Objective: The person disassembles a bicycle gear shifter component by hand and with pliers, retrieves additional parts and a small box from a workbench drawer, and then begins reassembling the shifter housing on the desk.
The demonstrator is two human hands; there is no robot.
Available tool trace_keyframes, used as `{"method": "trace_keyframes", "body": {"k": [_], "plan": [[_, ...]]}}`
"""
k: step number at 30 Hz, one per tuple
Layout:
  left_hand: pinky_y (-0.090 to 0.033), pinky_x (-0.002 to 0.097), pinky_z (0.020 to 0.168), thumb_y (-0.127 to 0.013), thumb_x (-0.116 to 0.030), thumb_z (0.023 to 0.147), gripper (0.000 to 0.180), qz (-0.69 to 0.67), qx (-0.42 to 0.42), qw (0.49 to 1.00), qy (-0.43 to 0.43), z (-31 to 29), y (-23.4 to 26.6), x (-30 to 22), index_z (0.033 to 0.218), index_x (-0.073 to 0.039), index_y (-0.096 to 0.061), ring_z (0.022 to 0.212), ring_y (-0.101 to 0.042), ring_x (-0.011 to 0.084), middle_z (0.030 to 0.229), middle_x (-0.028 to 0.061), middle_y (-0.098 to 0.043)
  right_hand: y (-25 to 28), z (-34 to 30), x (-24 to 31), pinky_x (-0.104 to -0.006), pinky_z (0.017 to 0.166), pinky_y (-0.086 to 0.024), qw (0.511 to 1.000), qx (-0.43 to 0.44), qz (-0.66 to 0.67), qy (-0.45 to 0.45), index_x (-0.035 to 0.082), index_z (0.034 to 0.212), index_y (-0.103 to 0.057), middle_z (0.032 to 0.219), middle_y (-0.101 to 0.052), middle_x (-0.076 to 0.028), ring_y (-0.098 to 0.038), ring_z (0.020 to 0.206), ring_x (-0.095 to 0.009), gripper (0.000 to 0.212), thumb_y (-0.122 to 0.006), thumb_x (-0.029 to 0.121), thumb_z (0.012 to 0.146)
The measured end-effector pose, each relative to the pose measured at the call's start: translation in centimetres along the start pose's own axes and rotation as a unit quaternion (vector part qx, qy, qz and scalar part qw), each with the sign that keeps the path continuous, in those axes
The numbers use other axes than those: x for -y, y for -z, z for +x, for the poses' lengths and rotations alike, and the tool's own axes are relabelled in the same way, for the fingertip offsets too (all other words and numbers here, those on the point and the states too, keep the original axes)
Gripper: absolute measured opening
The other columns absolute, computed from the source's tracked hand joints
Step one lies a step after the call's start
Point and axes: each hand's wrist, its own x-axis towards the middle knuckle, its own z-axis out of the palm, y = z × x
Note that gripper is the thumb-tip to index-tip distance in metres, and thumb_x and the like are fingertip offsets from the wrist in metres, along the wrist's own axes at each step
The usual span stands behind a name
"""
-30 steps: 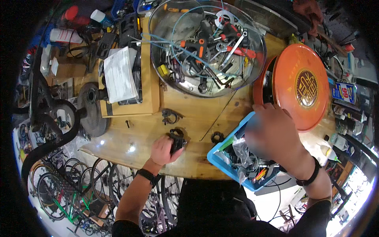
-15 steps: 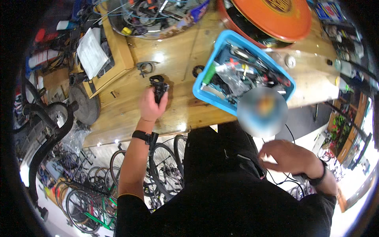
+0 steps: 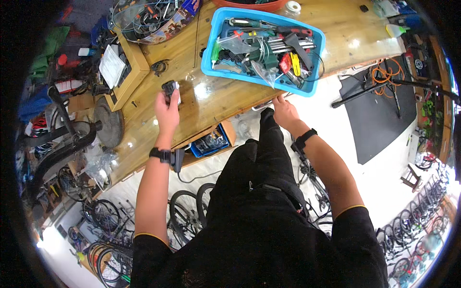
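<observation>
My left hand [image 3: 167, 113] is closed around a small black part with a pale side [image 3: 169, 88], just above the wooden table. Its exact kind is hard to make out. At the table's front edge, below a blue plastic bin [image 3: 263, 86], my right hand [image 3: 286, 114] has its fingers curled by a thin metallic piece [image 3: 269, 104] under the tabletop. What those fingers grip is hidden. Tools, including yellow-handled pliers [image 3: 296, 65], a green tube and several metal rods, fill the bin. A coiled dark strap or cable [image 3: 159, 66] lies beyond my left hand.
An open wooden drawer [image 3: 229, 133] with a blue box of parts sticks out below the table. Far left stand a round tub [image 3: 165, 33] of cables and a wooden tray [image 3: 139, 71] with papers. Handlebars [image 3: 53, 161] jut in at left; bicycles stand on the floor.
My right hand has moved from beside my hip forward to the table edge. My left hand still holds the black part, now turned differently. The view has shifted, bringing the drawer into sight.
</observation>
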Motion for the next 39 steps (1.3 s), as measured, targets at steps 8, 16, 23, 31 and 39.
{"method": "trace_keyframes", "body": {"k": [8, 16, 23, 31, 39], "plan": [[-0.045, 0.0233, 0.067, -0.065, -0.018, 0.097, 0.019, -0.049, 0.077, 0.995, 0.045, -10.1, 3.9, -4.7, 0.099, -0.002, -0.057, 0.074, -0.054, 0.0063, 0.085, -0.0005, -0.06, -0.3, -3.3, 0.1, -0.0455, 0.088, -0.053, 0.997, 0.028, 0.054, -0.049, -0.001, 0.124, -0.051, 0.129, -0.052, -0.021, -0.062, 0.105, -0.04, 0.043, -0.056, 0.01, 0.083], [-0.045, 0.0222, 0.074, -0.06, -0.011, 0.098, 0.014, -0.107, 0.07, 0.989, 0.079, -16.2, 4.1, -4.6, 0.108, -0.001, -0.057, 0.081, -0.054, 0.0057, 0.094, -0.0009, -0.061, 0.4, -13.0, -1.0, -0.0443, 0.096, -0.049, 0.98, 0.125, 0.134, -0.079, -0.005, 0.125, -0.049, 0.125, -0.055, -0.026, -0.058, 0.113, -0.04, 0.053, -0.066, 0.02, 0.081], [-0.045, 0.0223, 0.076, -0.06, -0.012, 0.1, 0.015, -0.138, 0.091, 0.982, 0.095, -15.5, 1.2, -3.6, 0.109, -0.001, -0.057, 0.084, -0.054, 0.0055, 0.097, -0.0001, -0.061, -0.3, -20.3, -1.2, -0.0452, 0.097, -0.048, 0.969, 0.099, 0.198, -0.106, -0.004, 0.135, -0.039, 0.132, -0.05, -0.027, -0.054, 0.116, -0.042, 0.065, -0.068, 0.02, 0.083], [-0.045, 0.0229, 0.076, -0.063, -0.017, 0.099, 0.019, -0.136, 0.156, 0.977, 0.06, -14.5, -0.9, -5.2, 0.108, -0.001, -0.057, 0.083, -0.054, 0.0066, 0.094, -0.0004, -0.061, 1.7, -22.7, -2.0, -0.0448, 0.095, -0.05, 0.973, 0.115, 0.166, -0.116, -0.007, 0.126, -0.047, 0.122, -0.056, -0.027, -0.059, 0.111, -0.04, 0.055, -0.069, 0.022, 0.085], [-0.045, 0.0239, 0.07, -0.065, -0.018, 0.097, 0.018, -0.045, 0.093, 0.99, 0.092, -11.5, -0.1, -4.2, 0.101, -0.001, -0.059, 0.078, -0.054, 0.007, 0.089, -0.0011, -0.062, 2.9, -22.3, -2.4, -0.049, 0.081, -0.054, 0.982, 0.075, 0.144, -0.094, 0.0, 0.126, -0.048, 0.1, -0.067, -0.024, -0.065, 0.095, -0.041, 0.051, -0.066, 0.029, 0.088]]}}
